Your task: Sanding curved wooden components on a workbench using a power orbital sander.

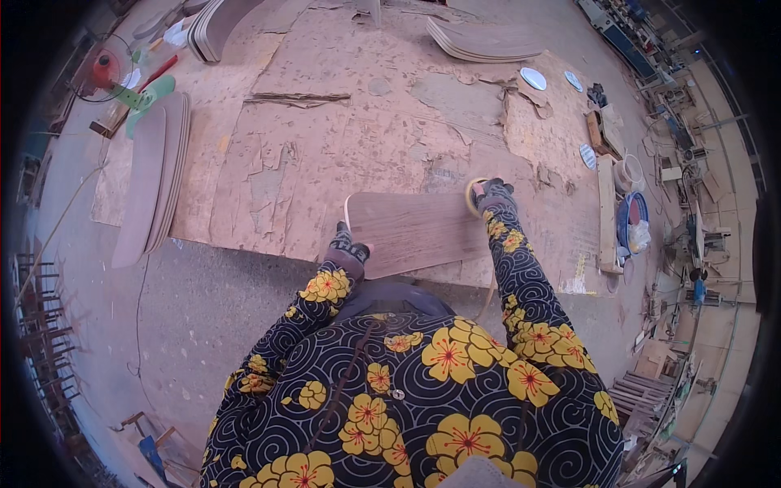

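Observation:
A curved wooden panel [415, 229] with a dark wood-grain face lies at the worktable's near edge, its front corner overhanging. My left hand [351, 247], in a grey patterned glove, grips the panel's left end, with the thumb over the face. At the opposite end, my right hand [495, 192], gloved too, is closed over a round sander [474, 196]. Only the sander's pale yellow rim shows; the glove hides its body. The rim sits against the panel's right edge, and I cannot tell how much of it touches. A thin hose [490, 296] hangs below my right forearm.
The worktable [366, 146] has a peeling, torn plywood top. Stacked curved panels stand at left [160, 177], with more panels at back left [213, 27] and back right [482, 41]. Sanding discs [533, 78] lie at right, near a blue tub [633, 222]. A fan [104, 67] stands far left.

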Tool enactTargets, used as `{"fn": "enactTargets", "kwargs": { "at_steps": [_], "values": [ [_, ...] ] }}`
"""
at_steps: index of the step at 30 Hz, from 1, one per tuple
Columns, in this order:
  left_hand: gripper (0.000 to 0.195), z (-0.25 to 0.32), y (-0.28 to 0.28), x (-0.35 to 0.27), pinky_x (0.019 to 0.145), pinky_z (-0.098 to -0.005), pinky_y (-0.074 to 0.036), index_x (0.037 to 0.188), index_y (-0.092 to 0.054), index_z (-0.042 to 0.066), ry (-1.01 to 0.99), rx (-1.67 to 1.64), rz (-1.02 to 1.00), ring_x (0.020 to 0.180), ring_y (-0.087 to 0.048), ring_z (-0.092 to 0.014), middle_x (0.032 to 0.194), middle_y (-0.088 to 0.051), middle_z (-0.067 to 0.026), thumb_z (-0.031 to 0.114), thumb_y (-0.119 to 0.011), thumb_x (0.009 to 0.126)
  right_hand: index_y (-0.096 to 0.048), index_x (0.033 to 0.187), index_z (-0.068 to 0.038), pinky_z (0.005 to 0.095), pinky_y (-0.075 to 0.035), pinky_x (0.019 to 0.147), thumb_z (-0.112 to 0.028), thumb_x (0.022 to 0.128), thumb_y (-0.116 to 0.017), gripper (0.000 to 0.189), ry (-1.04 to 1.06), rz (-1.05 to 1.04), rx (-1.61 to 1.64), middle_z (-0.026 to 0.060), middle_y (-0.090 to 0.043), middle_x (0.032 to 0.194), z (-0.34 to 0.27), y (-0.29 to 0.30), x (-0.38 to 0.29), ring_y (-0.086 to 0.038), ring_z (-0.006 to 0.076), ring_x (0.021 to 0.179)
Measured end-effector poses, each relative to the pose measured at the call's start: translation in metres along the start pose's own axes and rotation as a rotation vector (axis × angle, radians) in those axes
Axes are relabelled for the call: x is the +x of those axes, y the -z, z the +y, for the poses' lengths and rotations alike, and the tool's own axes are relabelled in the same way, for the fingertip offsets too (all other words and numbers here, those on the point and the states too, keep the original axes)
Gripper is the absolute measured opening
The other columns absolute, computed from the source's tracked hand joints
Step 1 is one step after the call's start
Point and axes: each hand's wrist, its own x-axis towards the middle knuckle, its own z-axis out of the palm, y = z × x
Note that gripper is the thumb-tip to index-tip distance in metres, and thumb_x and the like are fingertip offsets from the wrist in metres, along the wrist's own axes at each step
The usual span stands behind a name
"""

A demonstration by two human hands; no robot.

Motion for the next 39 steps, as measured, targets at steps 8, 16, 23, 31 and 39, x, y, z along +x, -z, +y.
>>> {"fn": "enactTargets", "kwargs": {
  "at_steps": [8, 16, 23, 31, 39],
  "values": [
    [0.085, -0.009, 0.005, 0.005, 0.095, -0.031, -0.039, 0.135, -0.014, -0.015, -0.075, 0.099, -0.067, 0.117, -0.048, -0.032, 0.124, -0.046, -0.0301, 0.024, -0.064, 0.079, -0.045, 0.123, -0.003, 0.0446, -0.043, 0.093, -0.055, 0.081, -0.051, 0.067, 0.167, 0.001, 0.04, 0.0267, -0.043, 0.126, -0.038, -0.001, -0.044, -0.051, 0.0401, 0.112],
    [0.087, -0.014, 0.004, 0.009, 0.096, -0.0314, -0.039, 0.135, -0.011, -0.017, -0.019, 0.184, -0.107, 0.118, -0.047, -0.032, 0.127, -0.044, -0.0307, 0.026, -0.063, 0.081, -0.044, 0.126, -0.006, 0.0448, -0.043, 0.093, -0.056, 0.08, -0.053, 0.068, -0.023, -0.086, 0.053, 0.0263, -0.043, 0.127, -0.057, 0.0, -0.036, -0.052, 0.039, 0.112],
    [0.093, -0.011, 0.005, 0.007, 0.096, -0.0346, -0.04, 0.137, -0.01, -0.014, -0.047, 0.139, -0.163, 0.117, -0.048, -0.034, 0.125, -0.045, -0.0311, 0.027, -0.067, 0.077, -0.04, 0.13, -0.008, 0.0443, -0.042, 0.094, -0.057, 0.079, -0.052, 0.072, 0.093, -0.097, 0.027, 0.0253, -0.043, 0.127, -0.043, 0.001, -0.034, -0.052, 0.0383, 0.111],
    [0.065, -0.015, 0.008, 0.003, 0.085, -0.0328, -0.046, 0.128, -0.03, -0.004, -0.054, 0.091, -0.095, 0.103, -0.057, -0.027, 0.11, -0.056, -0.0224, 0.013, -0.068, 0.078, -0.041, 0.129, -0.005, 0.0453, -0.044, 0.092, -0.054, 0.08, -0.053, 0.07, -0.17, 0.044, -0.011, 0.0261, -0.043, 0.127, 0.006, 0.003, -0.018, -0.05, 0.0385, 0.114],
    [0.088, 0.028, 0.017, -0.017, 0.09, -0.0351, -0.044, 0.134, -0.011, -0.018, -0.09, 0.312, -0.192, 0.11, -0.054, -0.036, 0.116, -0.051, -0.032, 0.03, -0.06, 0.08, -0.043, 0.125, -0.006, 0.0473, -0.044, 0.09, -0.053, 0.079, -0.057, 0.067, 0.122, 0.055, 0.101, 0.0287, -0.044, 0.124, 0.011, -0.013, -0.054, -0.053, 0.0419, 0.108]
  ]
}}
